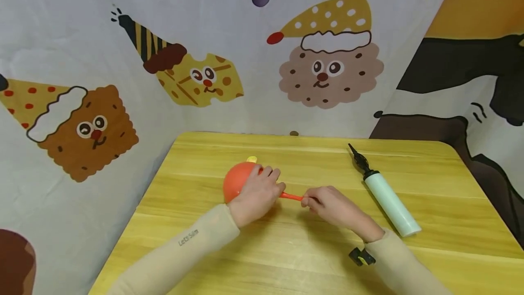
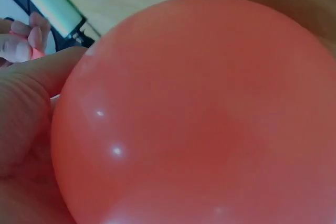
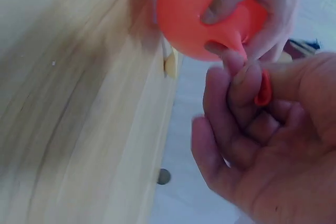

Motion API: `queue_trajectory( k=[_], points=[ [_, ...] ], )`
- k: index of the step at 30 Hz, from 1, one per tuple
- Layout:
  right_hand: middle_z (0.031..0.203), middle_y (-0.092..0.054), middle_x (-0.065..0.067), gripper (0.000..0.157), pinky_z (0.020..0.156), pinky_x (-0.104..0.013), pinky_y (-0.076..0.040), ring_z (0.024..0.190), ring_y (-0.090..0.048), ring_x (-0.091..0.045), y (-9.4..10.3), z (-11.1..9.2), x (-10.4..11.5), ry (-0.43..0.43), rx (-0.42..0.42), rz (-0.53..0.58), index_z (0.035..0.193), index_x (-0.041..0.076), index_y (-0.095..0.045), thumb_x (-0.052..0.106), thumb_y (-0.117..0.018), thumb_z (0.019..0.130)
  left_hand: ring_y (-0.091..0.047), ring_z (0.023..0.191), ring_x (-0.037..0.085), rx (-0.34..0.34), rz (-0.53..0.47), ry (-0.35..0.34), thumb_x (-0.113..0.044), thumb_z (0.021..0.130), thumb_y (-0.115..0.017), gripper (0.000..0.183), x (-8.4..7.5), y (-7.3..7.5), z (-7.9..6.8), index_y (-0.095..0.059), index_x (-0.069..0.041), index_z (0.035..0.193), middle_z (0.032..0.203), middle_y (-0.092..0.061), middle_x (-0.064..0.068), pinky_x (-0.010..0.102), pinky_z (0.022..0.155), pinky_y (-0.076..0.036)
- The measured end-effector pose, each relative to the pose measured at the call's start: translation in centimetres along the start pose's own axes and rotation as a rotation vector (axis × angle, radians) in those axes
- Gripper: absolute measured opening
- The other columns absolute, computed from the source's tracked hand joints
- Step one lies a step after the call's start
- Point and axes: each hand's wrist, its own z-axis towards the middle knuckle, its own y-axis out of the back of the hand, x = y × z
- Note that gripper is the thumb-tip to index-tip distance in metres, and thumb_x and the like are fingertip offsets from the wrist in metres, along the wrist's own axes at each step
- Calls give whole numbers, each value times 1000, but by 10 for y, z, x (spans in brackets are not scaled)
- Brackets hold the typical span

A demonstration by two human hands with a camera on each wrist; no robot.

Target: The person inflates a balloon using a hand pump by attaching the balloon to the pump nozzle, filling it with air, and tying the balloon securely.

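A red-orange balloon (image 1: pixel 234 183), partly inflated, is over the left-centre of the wooden table. My left hand (image 1: pixel 257 194) grips it by the neck end, with fingers spread around its right side. In the left wrist view the round body of the balloon (image 2: pixel 199 108) fills most of the picture. The balloon's neck (image 1: pixel 292 196) is stretched out to the right. My right hand (image 1: pixel 330 206) pinches its end between thumb and forefinger. In the right wrist view the mouth rim (image 3: pixel 263 88) pokes out red behind those fingertips.
To the right on the table (image 1: pixel 262 258) lies a hand pump (image 1: pixel 392 203) with a pale green barrel and black nozzle. Behind the balloon is a small yellow object (image 1: pixel 252 159). A cartoon-printed cloth (image 1: pixel 254 117) hangs along the table's far edge.
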Motion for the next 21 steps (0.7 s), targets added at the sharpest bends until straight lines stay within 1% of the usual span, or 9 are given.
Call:
queue_trajectory(
  k=[4,6,9,11,13,15,18,19,21],
  points=[
    [65,-56,11,22,50,-22,-40,55,-42,-2,-7,-3,9,22,-94,-184,80,14,-71,18,-69,101,-55,100,24,12,87,-36,-30,91,-78,10,-13,-9,-4,-76,-26,101,105,-60,1,43,95,-42],
    [60,-50,13,28,49,-22,-37,52,-40,-1,-11,-1,12,22,-123,-256,72,17,-66,20,-71,100,-55,113,26,20,153,-62,-36,93,-75,19,-20,-18,-6,-75,-23,106,117,-61,3,46,103,-41],
    [56,-41,13,36,46,-22,-32,49,-35,-2,-16,2,14,21,-127,-274,66,18,-58,22,-72,99,-48,133,30,22,214,-76,-53,99,-61,41,-26,-30,-11,-73,-19,118,135,-58,6,54,115,-35],
    [55,-40,12,37,46,-21,-31,48,-34,-1,-18,4,14,32,-115,-254,66,18,-56,22,-72,100,-45,139,30,13,225,-80,-60,103,-50,51,-25,-34,-16,-70,-18,122,141,-56,6,59,119,-29],
    [56,-40,12,35,45,-20,-31,49,-34,0,-19,4,14,32,-91,-211,69,16,-57,20,-70,101,-48,137,28,-18,209,-82,-58,104,-49,49,-22,-35,-20,-69,-18,124,136,-61,3,63,119,-27],
    [59,-42,11,30,46,-20,-33,50,-36,-1,-20,4,15,31,-68,-168,73,13,-60,17,-67,102,-52,134,26,-47,187,-73,-47,104,-57,40,-17,-32,-23,-67,-19,132,132,-65,1,65,119,-26],
    [66,-48,8,21,49,-22,-39,56,-42,-5,-21,6,20,50,-57,-134,84,10,-62,13,-63,104,-56,134,24,-76,128,-51,-36,97,-73,56,-10,-24,-25,-56,-21,148,134,-67,0,68,119,-23],
    [71,-54,6,15,52,-24,-44,60,-48,-6,-22,7,21,70,-65,-140,90,9,-64,12,-62,104,-56,134,23,-87,85,-47,-33,94,-77,61,-9,-21,-25,-54,-20,149,135,-68,0,68,119,-23],
    [77,-58,4,10,57,-26,-49,65,-52,-9,-24,9,25,98,-75,-158,96,8,-65,11,-62,105,-59,132,22,-102,-43,-31,-26,92,-80,58,-9,-16,-23,-58,-19,145,131,-71,-2,66,120,-23]
  ],
)
